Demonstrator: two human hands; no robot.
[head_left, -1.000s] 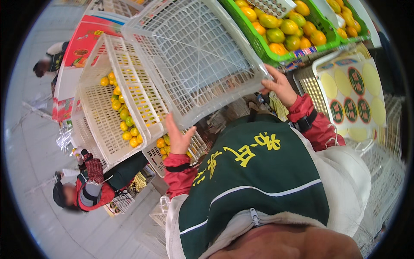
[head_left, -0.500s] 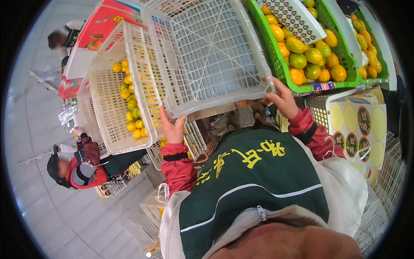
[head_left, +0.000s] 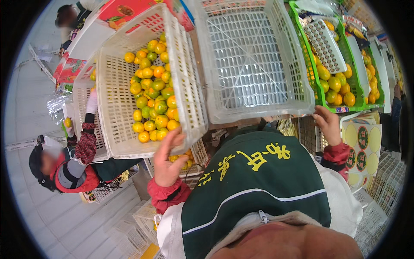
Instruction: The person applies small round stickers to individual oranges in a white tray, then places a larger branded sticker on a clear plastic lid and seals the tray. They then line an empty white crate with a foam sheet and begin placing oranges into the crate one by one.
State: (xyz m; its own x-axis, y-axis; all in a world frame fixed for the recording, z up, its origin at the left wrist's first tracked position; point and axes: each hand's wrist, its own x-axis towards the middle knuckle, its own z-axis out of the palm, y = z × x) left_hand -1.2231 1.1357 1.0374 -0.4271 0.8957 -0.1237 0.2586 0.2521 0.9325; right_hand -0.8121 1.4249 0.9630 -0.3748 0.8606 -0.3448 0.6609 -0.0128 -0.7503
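Observation:
My left hand (head_left: 169,159) is at the front right corner of a white slatted plastic crate (head_left: 114,108) holding many yellow-green citrus fruits (head_left: 153,93), its thumb and fingers apart, fingertips appearing to touch the crate. My right hand (head_left: 327,127), fingers loosely apart, is just below the front right corner of a translucent grey crate (head_left: 258,111) with no fruit in it; whether it touches that crate I cannot tell. The grey crate stands between the fruit-filled crate and the green crates.
Two green crates (head_left: 357,103) of fruit stand at right, one with a white tray (head_left: 323,43). Sticker sheets (head_left: 362,146) hang below them. A co-worker (head_left: 82,168) reaches into a crate at left; another person (head_left: 73,19) is farther back. Red cartons (head_left: 125,13) lie behind.
My left hand has left the grey crate for the fruit-filled crate, down and leftward. My right hand has moved right and down from the grey crate's corner. The crates appear shifted rightward in view.

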